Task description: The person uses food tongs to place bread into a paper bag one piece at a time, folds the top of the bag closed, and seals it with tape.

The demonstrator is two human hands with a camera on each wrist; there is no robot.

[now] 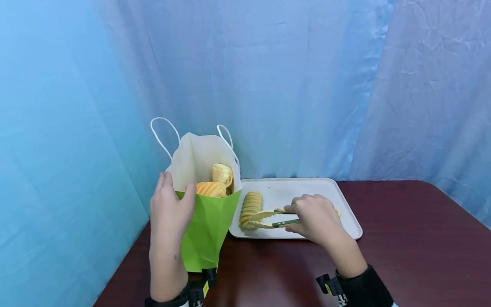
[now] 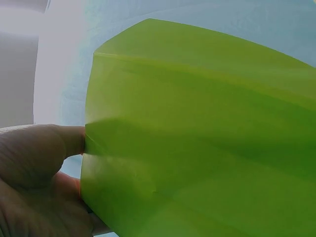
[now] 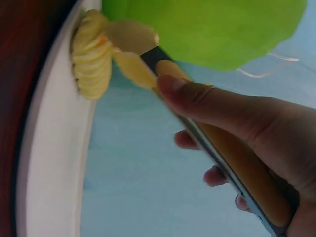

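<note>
A green paper bag (image 1: 207, 226) with a white inside stands at the left of the head view, its mouth open. My left hand (image 1: 170, 209) holds its left rim, thumb at the front edge and fingers along the side. In the left wrist view the thumb (image 2: 69, 140) meets the edge of the bag (image 2: 197, 138). Ridged bread rolls (image 1: 212, 189) show inside the bag. My right hand (image 1: 316, 217) grips food tongs (image 1: 285, 222). Their pale tips reach a ridged bread roll (image 1: 251, 209) at the tray's left end, overlapping its lower right side.
The white tray (image 1: 322, 187) lies on the dark red table (image 1: 402, 238), beside the bag. A bit of yellow bread (image 1: 337, 212) shows past my right hand, mostly hidden. White cord handles (image 1: 165, 119) rise from the bag. A blue curtain (image 1: 287, 85) hangs behind.
</note>
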